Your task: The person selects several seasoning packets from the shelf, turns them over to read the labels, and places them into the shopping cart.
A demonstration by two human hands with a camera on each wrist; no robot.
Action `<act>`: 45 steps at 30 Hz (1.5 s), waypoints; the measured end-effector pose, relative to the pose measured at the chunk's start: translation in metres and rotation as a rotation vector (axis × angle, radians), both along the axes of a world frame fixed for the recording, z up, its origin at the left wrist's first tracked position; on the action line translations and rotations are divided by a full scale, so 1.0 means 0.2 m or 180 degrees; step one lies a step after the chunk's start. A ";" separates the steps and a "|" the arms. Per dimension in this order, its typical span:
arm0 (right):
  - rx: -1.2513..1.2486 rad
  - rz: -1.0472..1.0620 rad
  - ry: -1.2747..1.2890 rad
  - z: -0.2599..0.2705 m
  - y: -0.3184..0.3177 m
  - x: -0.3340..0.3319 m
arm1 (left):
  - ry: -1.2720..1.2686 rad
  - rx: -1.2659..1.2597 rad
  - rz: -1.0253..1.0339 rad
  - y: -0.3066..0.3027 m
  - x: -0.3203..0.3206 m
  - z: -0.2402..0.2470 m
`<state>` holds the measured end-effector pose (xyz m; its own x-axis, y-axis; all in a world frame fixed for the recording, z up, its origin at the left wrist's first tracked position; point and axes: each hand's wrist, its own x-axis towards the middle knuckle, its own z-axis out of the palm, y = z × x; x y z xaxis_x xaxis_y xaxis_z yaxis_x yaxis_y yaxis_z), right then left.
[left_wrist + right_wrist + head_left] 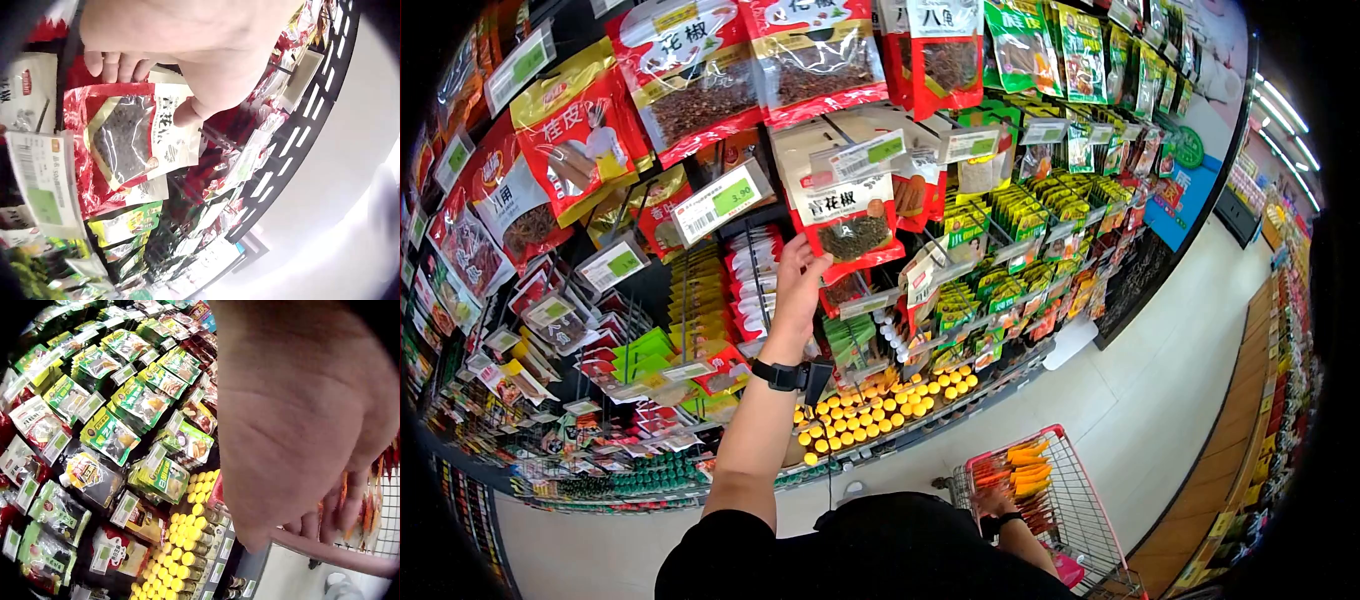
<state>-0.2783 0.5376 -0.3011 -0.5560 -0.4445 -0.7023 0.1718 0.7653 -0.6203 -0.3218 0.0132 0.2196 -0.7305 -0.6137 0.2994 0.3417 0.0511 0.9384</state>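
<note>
Fingers (111, 67) and thumb of the left hand (795, 290) pinch a red-and-white spice packet (862, 230) at the rack, its top behind a price tag (860, 155). Yellow-capped jars (870, 420) stand below the packet. Farther below, rightward of it, the right hand (994, 500) is at a cart (1090, 490); its grip cannot be told.
</note>
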 end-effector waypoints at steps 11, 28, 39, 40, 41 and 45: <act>0.0406 0.0012 0.1085 -0.01 -0.04 0.07 | -0.0022 -0.0712 -0.0046 -0.03 -0.13 -0.07; -0.0776 -0.1204 0.1558 0.51 -0.17 -0.15 | 0.0395 0.0222 -0.1120 0.19 0.21 0.02; -0.0645 -0.0748 0.1375 0.72 -0.35 -0.12 | 0.0472 0.0500 -0.1364 0.22 0.31 0.04; -0.0513 -0.0760 0.1309 0.75 -0.36 -0.11 | 0.0480 0.0566 -0.1422 0.23 0.32 0.05; -0.0377 -0.0773 0.1241 0.75 -0.37 -0.09 | 0.0460 0.0527 -0.1449 0.23 0.34 0.05; -0.0497 -0.0487 0.1552 0.68 -0.31 -0.10 | 0.0325 0.0396 -0.1470 0.23 0.35 -0.01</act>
